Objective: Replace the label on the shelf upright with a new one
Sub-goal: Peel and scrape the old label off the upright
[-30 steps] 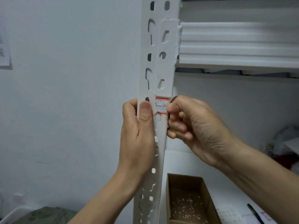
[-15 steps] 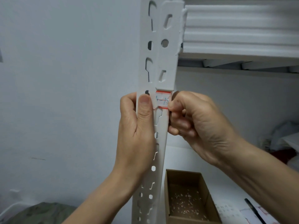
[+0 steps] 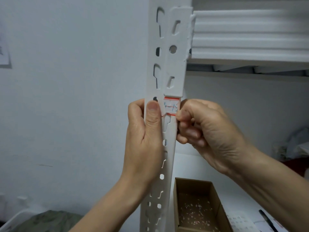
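Small red-bordered white paper label [image 3: 170, 106] sits on the front face of the white perforated metal shelf upright [image 3: 170, 136], just below the white bracket [image 3: 178, 67]. Your left hand [image 3: 143, 136] wraps the upright, thumb flat beside the label's left edge. Your right hand [image 3: 212, 131]: fingers curled, thumb and forefinger seemingly nipping the label's lower right corner. Risk: a fast pull likely tears the paper and leaves strips stuck on.

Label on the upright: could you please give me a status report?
Left hand grips upright, thumb beside label. Right hand pinches label's right edge. Label still stuck on. Nothing in the way.
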